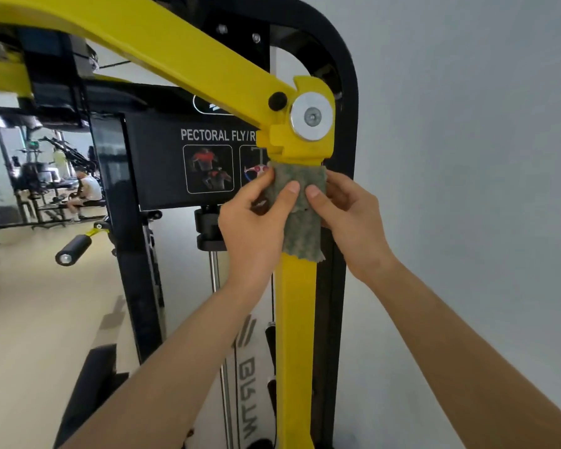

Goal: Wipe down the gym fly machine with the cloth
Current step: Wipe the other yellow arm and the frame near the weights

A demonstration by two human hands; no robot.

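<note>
A mottled green cloth (pixel 302 228) is wrapped around the yellow vertical arm (pixel 297 319) of the fly machine, just below the yellow pivot joint (pixel 305 121) with its silver disc. My left hand (pixel 256 222) grips the cloth from the left, thumb on its front. On the right side my right hand (pixel 347 212) grips the cloth and arm, thumb pressed on the front beside the left thumb. A second yellow arm (pixel 143 37) slopes up and left from the joint.
The black frame (pixel 347 92) curves behind the joint, close to a grey wall (pixel 467 157) on the right. A black instruction placard (pixel 175 157) sits behind my left hand. A padded handle (pixel 73 249) juts out at left. A seated person (pixel 85 192) is far left.
</note>
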